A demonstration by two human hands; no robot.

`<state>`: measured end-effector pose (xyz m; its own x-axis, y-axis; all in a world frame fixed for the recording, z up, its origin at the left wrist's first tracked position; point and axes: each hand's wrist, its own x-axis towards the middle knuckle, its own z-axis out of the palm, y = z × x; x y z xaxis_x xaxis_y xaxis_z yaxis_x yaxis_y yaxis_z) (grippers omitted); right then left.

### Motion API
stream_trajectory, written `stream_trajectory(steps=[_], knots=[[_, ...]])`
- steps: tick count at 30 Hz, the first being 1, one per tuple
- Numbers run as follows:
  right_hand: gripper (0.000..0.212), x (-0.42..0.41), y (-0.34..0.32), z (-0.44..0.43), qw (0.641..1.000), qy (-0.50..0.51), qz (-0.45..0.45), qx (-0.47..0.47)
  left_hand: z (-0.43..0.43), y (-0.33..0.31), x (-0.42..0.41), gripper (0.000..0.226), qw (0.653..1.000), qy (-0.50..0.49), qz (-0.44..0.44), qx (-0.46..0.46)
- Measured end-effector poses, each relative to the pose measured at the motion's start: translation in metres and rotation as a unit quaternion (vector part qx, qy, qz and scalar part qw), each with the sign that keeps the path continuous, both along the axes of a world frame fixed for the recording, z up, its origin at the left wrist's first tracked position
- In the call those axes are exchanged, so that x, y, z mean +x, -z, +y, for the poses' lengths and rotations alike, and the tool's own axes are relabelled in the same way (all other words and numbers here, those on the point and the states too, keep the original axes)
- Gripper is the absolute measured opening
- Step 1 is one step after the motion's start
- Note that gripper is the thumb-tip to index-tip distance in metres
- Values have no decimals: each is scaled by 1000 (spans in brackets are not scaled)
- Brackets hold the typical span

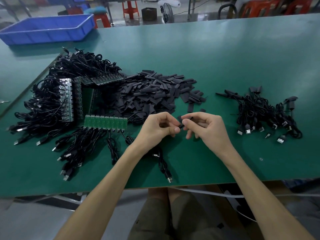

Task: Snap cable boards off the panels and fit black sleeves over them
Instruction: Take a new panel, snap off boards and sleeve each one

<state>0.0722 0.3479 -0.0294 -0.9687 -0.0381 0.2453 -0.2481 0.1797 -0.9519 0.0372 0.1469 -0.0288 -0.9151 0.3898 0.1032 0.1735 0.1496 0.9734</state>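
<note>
Black sleeve (180, 119) is held just above the table (225, 54), front centre, pinched from both sides: left hand (159, 125) and right hand (206, 126) each have thumb and curled fingers closed on it. Can't tell if a board is inside. A cable (161, 161) runs from under the left wrist toward the near edge. Green panel (105, 122) lies just left of the hands, sleeve pile (152, 94) behind, panel stack (65, 97) far left, sleeved cables (266, 115) right, blue bin (46, 29) back left.

Green worktable (225, 54), blue bin (46, 28), red stools (130, 6) behind.
</note>
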Motion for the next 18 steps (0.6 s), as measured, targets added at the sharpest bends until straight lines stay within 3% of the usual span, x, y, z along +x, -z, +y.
stream_trajectory(steps=[18], knots=[[10, -2, 2, 1, 994, -72, -48, -59, 0, -2, 2, 13, 1000, -3, 18, -1]])
